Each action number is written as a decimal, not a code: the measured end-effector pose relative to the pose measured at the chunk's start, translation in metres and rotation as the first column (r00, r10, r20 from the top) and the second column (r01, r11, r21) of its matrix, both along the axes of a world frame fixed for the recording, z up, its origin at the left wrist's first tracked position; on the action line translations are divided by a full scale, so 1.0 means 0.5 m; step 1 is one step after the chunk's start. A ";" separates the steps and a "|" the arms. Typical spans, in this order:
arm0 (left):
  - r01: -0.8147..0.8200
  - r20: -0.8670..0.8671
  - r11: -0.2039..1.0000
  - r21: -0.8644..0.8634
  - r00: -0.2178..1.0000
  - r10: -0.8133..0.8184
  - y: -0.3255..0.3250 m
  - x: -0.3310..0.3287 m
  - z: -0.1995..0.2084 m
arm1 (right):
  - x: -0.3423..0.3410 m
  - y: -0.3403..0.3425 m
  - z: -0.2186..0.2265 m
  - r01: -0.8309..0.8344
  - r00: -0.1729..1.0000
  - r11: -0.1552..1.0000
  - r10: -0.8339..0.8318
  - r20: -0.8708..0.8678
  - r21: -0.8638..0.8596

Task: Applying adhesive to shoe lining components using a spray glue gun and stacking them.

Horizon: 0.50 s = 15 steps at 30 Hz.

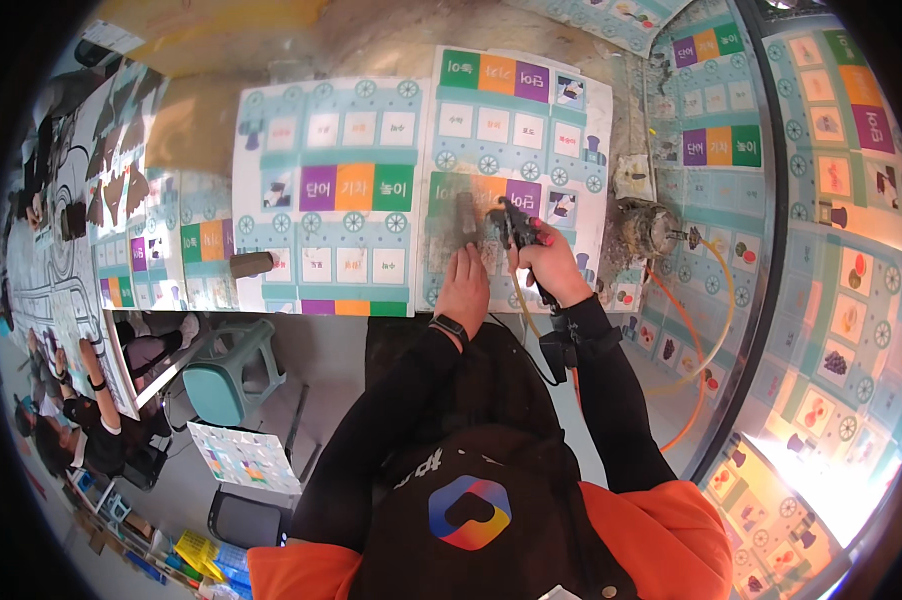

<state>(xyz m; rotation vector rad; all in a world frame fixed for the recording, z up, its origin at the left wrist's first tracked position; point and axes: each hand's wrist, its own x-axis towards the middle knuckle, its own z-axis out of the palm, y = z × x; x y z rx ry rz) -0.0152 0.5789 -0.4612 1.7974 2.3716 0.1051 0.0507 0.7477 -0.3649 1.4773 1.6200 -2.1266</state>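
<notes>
My right hand [556,272] is wrapped round a black hand tool [514,222] with reddish-pink parts, shaped like a small spray gun; its exact kind is unclear. A hose trails from it. Beneath it lies a printed card sheet [516,148] with coloured blocks, wheels and small word boxes. My left hand [463,290] rests on the lower part of this sheet, fingers stretched out and holding nothing. A dark, blurred patch lies just beyond those fingertips; I cannot make out whether it is an object or a shadow.
A similar sheet [326,235] lies to the left, with a brown block [251,264] at its edge. Right of my hands stands a grimy can [649,232] beside a yellow hose [728,300]. A teal stool [221,390] stands below the table. Other people sit at far left.
</notes>
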 end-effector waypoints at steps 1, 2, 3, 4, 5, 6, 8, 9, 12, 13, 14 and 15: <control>0.003 -0.005 1.000 0.001 1.000 -0.003 -0.001 -0.003 0.001 | 0.001 0.000 0.004 0.003 1.000 1.000 -0.003 -0.005 0.001; -0.016 0.063 0.999 0.039 0.998 0.013 -0.003 -0.008 0.002 | 0.006 0.002 0.011 0.038 0.994 0.999 -0.034 -0.103 0.036; -0.033 0.130 0.996 0.080 0.991 0.022 -0.003 -0.015 0.003 | 0.015 0.006 0.018 0.081 0.977 0.994 -0.065 -0.202 0.070; -0.027 0.120 0.996 0.086 0.993 0.017 -0.002 -0.029 0.011 | 0.032 0.012 0.022 0.086 0.975 0.993 -0.068 -0.213 0.075; -0.092 0.346 0.988 0.121 0.937 0.045 -0.008 -0.046 0.020 | 0.062 0.014 0.019 -0.129 0.989 0.919 0.144 -0.014 0.371; -0.162 0.551 0.977 0.138 0.832 0.060 -0.017 -0.065 0.030 | 0.095 0.016 0.008 -0.364 0.931 0.726 0.279 0.234 0.584; -0.234 0.559 0.959 0.158 0.822 0.108 -0.048 -0.099 0.044 | 0.175 0.006 -0.046 -0.414 0.909 0.591 0.310 0.279 0.692; -0.309 0.577 0.936 0.168 0.801 0.160 -0.070 -0.117 0.051 | 0.216 -0.009 -0.065 -0.470 0.883 0.493 0.244 0.402 0.732; -0.454 0.651 0.888 0.069 0.695 0.305 -0.159 -0.172 0.080 | 0.336 -0.014 -0.142 -0.594 0.796 0.329 0.108 0.596 0.734; -0.510 0.680 0.860 -0.010 0.627 0.380 -0.195 -0.187 0.083 | 0.363 -0.008 -0.164 -0.669 0.729 0.263 0.053 0.682 0.695; -0.522 0.647 0.851 -0.054 0.631 0.429 -0.238 -0.202 0.075 | 0.380 -0.002 -0.178 -0.660 0.737 0.272 0.051 0.674 0.701; -0.536 0.609 0.839 -0.098 0.634 0.476 -0.285 -0.214 0.063 | 0.392 -0.001 -0.189 -0.664 0.729 0.256 0.013 0.684 0.703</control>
